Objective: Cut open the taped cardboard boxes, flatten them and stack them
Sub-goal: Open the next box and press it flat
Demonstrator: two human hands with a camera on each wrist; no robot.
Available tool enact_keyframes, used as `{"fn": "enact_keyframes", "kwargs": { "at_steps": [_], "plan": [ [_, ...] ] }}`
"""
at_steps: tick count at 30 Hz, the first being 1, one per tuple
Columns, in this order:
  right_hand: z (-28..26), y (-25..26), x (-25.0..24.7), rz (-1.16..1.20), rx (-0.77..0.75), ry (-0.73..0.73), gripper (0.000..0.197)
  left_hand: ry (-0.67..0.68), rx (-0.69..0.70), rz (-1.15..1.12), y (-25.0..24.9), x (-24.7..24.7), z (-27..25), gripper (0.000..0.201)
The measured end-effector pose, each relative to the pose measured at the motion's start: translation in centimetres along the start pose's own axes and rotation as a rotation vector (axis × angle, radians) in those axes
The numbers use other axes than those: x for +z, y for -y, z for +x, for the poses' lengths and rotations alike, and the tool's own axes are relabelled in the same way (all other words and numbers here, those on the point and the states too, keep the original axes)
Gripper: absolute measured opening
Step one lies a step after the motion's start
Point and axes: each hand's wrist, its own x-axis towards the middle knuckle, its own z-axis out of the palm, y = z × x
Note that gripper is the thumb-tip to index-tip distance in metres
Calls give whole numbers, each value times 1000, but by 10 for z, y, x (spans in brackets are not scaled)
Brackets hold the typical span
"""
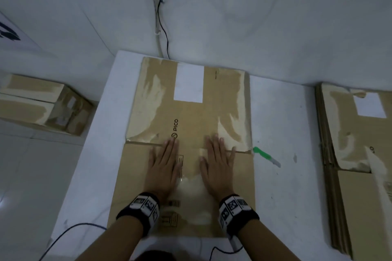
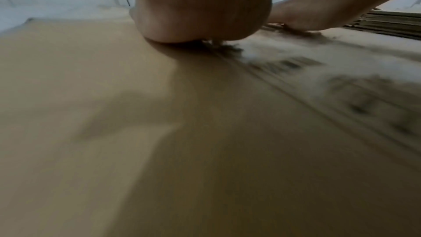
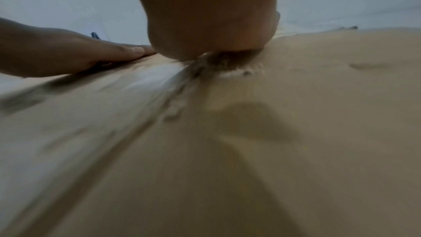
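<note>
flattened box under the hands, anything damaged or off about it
The flattened box has pale torn patches along both sides of its far panel, where the brown surface layer is stripped. Its right corner by the green box cutter looks ragged. Both the left hand and right hand press it flat.

White table (image 1: 282, 133) stands against a white wall (image 1: 275, 27); cables (image 1: 159, 17) run down the wall; pale floor (image 1: 25, 176) at left.
</note>
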Motion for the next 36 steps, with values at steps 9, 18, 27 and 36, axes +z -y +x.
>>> {"fn": "enact_keyframes", "kwargs": {
  "at_steps": [9,18,27,36],
  "plan": [
    [106,-2,8,14,17,-48,61,-56,-18,44,24,-11,132,62],
    [119,-4,8,56,-14,-88,63,-159,32,27,21,-11,146,59],
    [249,-11,-7,23,41,-8,75,-71,7,29,36,-34,261,70],
    [254,-17,-6,7,38,27,74,-17,10,65,44,-40,271,78]
  ]
}}
